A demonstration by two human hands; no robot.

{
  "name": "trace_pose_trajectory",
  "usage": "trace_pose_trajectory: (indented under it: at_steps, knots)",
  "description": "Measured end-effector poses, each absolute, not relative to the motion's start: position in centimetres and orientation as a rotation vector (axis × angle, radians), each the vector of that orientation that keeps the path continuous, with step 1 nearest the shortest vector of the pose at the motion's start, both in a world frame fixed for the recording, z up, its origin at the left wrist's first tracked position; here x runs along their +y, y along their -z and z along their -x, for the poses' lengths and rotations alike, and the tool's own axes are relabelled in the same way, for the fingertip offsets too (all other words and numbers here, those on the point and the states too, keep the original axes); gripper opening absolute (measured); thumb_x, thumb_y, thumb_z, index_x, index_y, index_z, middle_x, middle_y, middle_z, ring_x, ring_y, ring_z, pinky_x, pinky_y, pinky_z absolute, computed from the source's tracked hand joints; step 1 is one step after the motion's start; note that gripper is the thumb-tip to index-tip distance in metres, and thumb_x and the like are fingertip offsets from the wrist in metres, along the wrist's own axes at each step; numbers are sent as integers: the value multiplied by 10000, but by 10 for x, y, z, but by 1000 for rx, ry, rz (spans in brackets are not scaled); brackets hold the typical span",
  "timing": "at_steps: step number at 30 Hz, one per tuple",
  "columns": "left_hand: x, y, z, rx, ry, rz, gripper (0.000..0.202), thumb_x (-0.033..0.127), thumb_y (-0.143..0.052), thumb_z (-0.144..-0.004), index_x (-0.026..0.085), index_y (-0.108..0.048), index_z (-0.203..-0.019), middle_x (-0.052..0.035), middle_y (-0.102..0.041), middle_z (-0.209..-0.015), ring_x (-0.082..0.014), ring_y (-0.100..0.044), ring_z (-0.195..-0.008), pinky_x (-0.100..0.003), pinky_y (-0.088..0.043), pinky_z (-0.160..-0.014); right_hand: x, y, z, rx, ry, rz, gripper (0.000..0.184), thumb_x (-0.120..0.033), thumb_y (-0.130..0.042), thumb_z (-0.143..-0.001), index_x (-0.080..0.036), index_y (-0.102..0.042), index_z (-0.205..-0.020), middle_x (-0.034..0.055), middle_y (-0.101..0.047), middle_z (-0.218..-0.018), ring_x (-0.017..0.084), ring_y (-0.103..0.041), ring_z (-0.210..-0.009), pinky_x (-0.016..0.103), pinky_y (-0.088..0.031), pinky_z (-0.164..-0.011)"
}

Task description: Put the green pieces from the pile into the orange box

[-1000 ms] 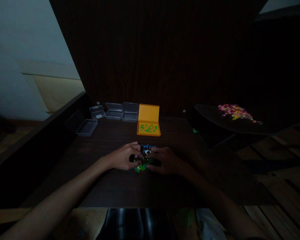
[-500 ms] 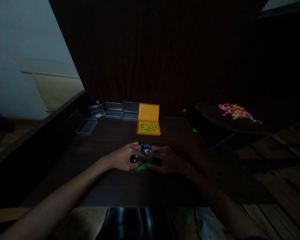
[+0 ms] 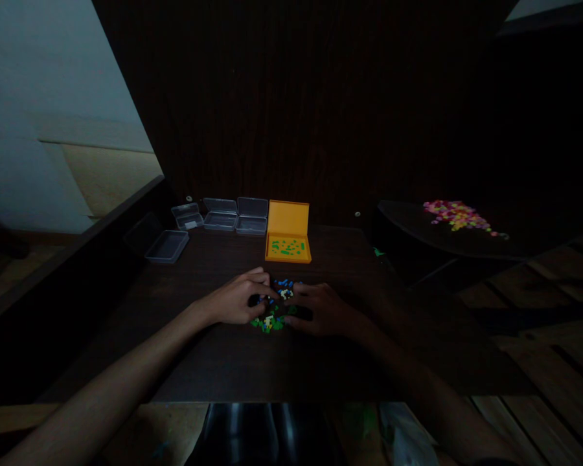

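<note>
A small heap of tiny coloured pieces (image 3: 272,317), green, blue, yellow and white, lies on the dark wooden table (image 3: 208,362). My left hand (image 3: 236,301) rests on the heap's left side with fingers curled in a pinch over the pieces. From the right, my right hand (image 3: 320,309) lies against the heap, fingers bent down among the pieces. What either hand grips is too small and dark to make out. Behind the heap an open orange box (image 3: 288,241) holds several green pieces.
Several clear plastic boxes (image 3: 223,217) stand open along the table's back left, one more (image 3: 166,246) nearer the left edge. A dark round surface at the right carries a pile of pink and yellow pieces (image 3: 455,215). A dark wall panel rises behind the table.
My left hand has shifted slightly forward and up over the heap, uncovering more green and yellow pieces at its near edge. My right hand has hardly moved.
</note>
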State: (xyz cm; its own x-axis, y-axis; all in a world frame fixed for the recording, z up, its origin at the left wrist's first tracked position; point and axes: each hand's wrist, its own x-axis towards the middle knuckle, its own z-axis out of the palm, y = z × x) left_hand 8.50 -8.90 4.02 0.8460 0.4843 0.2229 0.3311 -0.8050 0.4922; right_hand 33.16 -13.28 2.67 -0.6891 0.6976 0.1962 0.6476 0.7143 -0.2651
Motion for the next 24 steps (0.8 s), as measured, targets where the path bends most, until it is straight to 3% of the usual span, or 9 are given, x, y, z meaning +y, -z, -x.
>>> trace_pose_trajectory:
  at_steps: [6,24]
  knots:
    - [-86,-38,-84,641,-451,-2640,241,127,-521,-873,185,-729,-979,-44,-562,-848,-193,-518,-895,-303,-437,-820,-131,-27,-330,-2623,-256,1107,359,-499,-536,-955,-214,-691,-1107,57,-673,-980,164,-645,-814,257,-439,-669]
    - [-86,-38,-83,589,-458,-2665,236,130,-536,-882,202,-745,-963,-43,-559,-859,-181,-525,-884,-282,-432,-828,-133,-25,-329,-2651,-241,1132,427,-548,-528,-942,-239,-667,-1203,78,-683,-1048,194,-669,-872,289,-481,-709]
